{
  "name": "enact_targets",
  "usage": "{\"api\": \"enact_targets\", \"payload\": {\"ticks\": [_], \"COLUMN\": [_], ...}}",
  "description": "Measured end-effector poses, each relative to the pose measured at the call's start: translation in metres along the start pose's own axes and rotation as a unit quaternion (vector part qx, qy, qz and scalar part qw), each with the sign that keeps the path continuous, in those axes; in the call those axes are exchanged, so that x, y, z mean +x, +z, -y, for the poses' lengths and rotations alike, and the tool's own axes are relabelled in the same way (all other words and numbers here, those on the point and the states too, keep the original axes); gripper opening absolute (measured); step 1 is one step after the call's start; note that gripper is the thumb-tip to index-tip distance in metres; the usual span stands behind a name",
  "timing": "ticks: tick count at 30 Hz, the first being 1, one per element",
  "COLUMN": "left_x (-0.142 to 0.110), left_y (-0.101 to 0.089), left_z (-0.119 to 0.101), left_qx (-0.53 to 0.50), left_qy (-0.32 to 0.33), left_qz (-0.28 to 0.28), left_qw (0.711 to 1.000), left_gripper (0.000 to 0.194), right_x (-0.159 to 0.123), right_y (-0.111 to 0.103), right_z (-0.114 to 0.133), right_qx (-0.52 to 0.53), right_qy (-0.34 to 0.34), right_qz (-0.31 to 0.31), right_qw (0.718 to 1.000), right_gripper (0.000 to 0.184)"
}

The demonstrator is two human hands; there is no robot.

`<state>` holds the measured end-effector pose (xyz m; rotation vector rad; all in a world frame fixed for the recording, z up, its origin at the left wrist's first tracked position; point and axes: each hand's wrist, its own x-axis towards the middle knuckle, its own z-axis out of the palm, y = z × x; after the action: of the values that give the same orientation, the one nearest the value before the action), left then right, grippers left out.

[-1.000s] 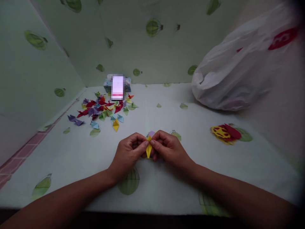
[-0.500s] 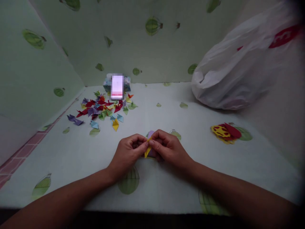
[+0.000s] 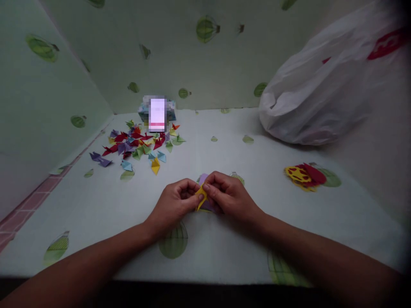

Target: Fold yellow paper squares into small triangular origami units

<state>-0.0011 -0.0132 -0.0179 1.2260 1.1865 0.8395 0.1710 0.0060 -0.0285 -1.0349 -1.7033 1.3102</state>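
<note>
Between both hands is a small piece of folded yellow paper (image 3: 201,197), pinched at its upper part. My left hand (image 3: 176,198) is closed on its left side, thumb against the paper. From the right, my right hand (image 3: 229,194) grips the upper corner between thumb and forefinger. Below and behind the yellow piece lies purple paper (image 3: 203,177) on the table, mostly hidden by the hands. At the left of the table, folded paper cranes (image 3: 138,145) in several colours are heaped together.
A lit phone (image 3: 157,114), partly pixelated, leans on a tissue box (image 3: 144,112) behind the cranes. Red and yellow paper cut-outs (image 3: 300,174) lie to the right. A white plastic bag (image 3: 308,107) bulges at the back right. The balloon-print tablecloth (image 3: 224,252) covers the table.
The yellow paper has turned in my fingers and shows a broader face. My right thumb has moved slightly up along its edge. The whole view has shifted a little.
</note>
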Motion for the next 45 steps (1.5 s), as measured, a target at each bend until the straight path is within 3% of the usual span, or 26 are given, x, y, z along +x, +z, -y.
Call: {"api": "enact_targets", "payload": {"ticks": [11,22,28,31,36,40,45], "left_x": [-0.001,-0.002,0.000,0.002,0.003,0.003,0.002], "left_y": [0.001,0.000,-0.004,-0.005,-0.003,-0.003,-0.005], "left_z": [0.005,0.006,0.009,0.010,0.008,0.004,0.002], "left_qx": [-0.055,-0.079,-0.060,-0.059,-0.069,-0.027,0.014], "left_qy": [0.013,0.078,0.118,0.121,0.081,0.059,0.071], "left_qz": [0.031,0.021,0.038,0.020,0.011,0.017,-0.004], "left_qw": [0.998,0.994,0.990,0.991,0.994,0.998,0.997], "left_gripper": [0.019,0.020,0.016,0.017,0.025,0.019,0.018], "right_x": [0.000,0.002,0.002,0.002,0.000,-0.002,-0.003], "right_y": [0.001,-0.001,-0.003,-0.002,-0.002,-0.002,-0.003], "right_z": [0.000,-0.003,-0.004,-0.004,0.001,0.005,0.006], "right_qx": [0.056,-0.036,0.166,0.202,0.112,0.005,0.009], "right_qy": [0.022,-0.016,0.083,0.081,0.017,-0.050,-0.055], "right_qz": [-0.011,-0.083,-0.018,-0.029,-0.063,-0.074,-0.072], "right_qw": [0.998,0.996,0.983,0.976,0.992,0.996,0.996], "right_gripper": [0.016,0.014,0.019,0.019,0.012,0.010,0.011]}}
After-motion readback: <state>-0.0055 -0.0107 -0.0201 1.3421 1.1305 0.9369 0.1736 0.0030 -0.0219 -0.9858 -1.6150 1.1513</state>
